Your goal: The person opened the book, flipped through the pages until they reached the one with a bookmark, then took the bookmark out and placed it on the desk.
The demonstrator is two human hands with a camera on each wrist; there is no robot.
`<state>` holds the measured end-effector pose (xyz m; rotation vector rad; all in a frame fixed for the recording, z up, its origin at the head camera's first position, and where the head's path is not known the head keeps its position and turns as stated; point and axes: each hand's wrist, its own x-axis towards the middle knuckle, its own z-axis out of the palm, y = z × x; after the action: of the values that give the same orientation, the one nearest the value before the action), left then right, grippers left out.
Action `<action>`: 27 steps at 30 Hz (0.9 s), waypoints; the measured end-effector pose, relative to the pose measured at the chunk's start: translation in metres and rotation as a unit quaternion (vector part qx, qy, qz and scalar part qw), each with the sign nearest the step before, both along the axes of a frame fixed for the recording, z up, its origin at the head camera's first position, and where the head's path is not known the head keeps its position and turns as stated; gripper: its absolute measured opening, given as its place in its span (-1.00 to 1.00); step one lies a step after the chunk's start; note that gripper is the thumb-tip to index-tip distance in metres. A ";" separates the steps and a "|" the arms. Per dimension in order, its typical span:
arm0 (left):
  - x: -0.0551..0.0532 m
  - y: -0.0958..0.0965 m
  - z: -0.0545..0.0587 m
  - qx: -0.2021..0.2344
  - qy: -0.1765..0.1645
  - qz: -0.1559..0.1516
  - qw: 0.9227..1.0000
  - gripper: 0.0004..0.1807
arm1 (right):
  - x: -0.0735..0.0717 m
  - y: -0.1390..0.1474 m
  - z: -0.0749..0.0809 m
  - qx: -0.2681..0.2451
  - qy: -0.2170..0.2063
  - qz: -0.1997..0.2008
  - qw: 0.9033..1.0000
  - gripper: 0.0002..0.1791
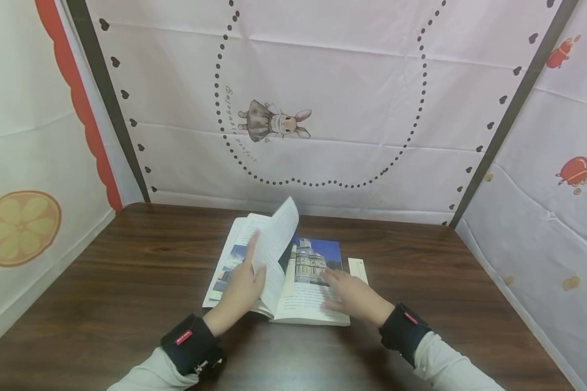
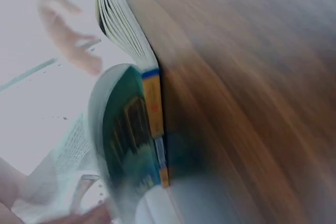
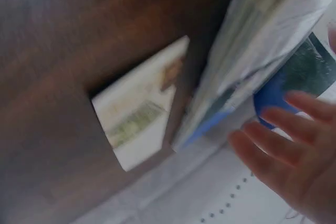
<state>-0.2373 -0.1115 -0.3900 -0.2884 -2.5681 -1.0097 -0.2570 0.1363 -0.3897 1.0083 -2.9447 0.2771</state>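
Note:
A thick open book (image 1: 313, 304) lies on the table, a photo of an ornate building (image 1: 309, 263) on its right page. One page (image 1: 276, 247) stands raised and curved near the middle. At the left pages is my left hand (image 1: 242, 288), index finger and thumb spread, touching the paper; blur in the left wrist view hides its exact contact. Fingers extended and apart, my right hand (image 1: 352, 293) is over the right page; the right wrist view also shows that hand (image 3: 294, 156). The book's spine and page edges (image 2: 126, 24) appear in the left wrist view.
A pale printed card (image 1: 357, 270) lies just right of the book, seen larger as the card (image 3: 139, 108) in the right wrist view. Brown wooden table (image 1: 127, 282) surrounds the book. Printed cloth walls (image 1: 323, 108) stand behind it and at both sides.

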 end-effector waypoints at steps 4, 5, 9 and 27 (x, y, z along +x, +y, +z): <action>0.001 -0.011 -0.004 -0.062 0.066 0.004 0.996 0.03 | 0.000 0.006 -0.006 0.048 -0.064 0.001 0.997 -0.20; 0.001 -0.013 -0.006 -0.096 0.082 0.008 0.992 0.09 | 0.000 0.006 -0.007 0.054 -0.069 0.002 0.996 -0.20; 0.005 -0.017 -0.010 -0.214 0.108 0.013 0.971 0.22 | -0.002 0.006 -0.008 0.067 -0.074 0.005 0.995 -0.20; 0.009 -0.021 -0.006 -0.335 -0.088 -0.174 0.922 -0.13 | -0.015 -0.005 -0.003 0.041 -0.078 0.028 0.996 -0.31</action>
<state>-0.2280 -0.1325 -0.3963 -0.8905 -3.0236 -0.2062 -0.2724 0.1314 -0.3930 1.1306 -3.0946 0.2492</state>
